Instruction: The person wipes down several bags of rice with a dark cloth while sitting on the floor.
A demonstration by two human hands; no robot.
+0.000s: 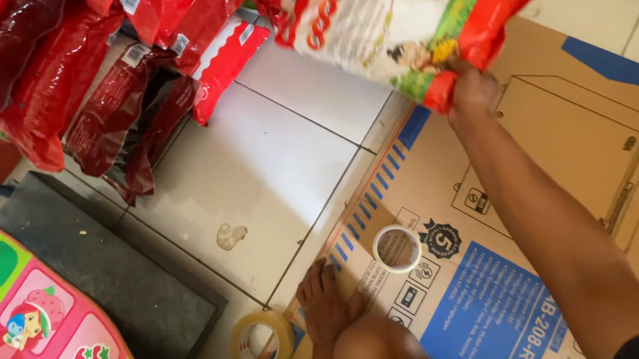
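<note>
Far left, a colourful cartoon-printed mat [19,355] is seen at the near corner, with a dark grey slab [107,268] just beside it on the white tiled floor [251,164]. Dark red and bright red packets [97,77] are piled along the far left. Near centre, a roll of brown tape [262,345] lies on the floor just left of a bare foot [324,300] and knee; a clear tape roll [397,249] rests on the flattened cardboard box [584,167], right of the foot.

The right hand [471,87] is stretched far out and is clamped on the near right corner of a large white, red and green printed bag [397,18]. The bag is held off the floor, up and to the left of the hand, its long axis running from far left to near right, tilted. It hangs over the floor–cardboard edge, near the red packets. The left hand is not seen, so only the right is at the bag.
</note>
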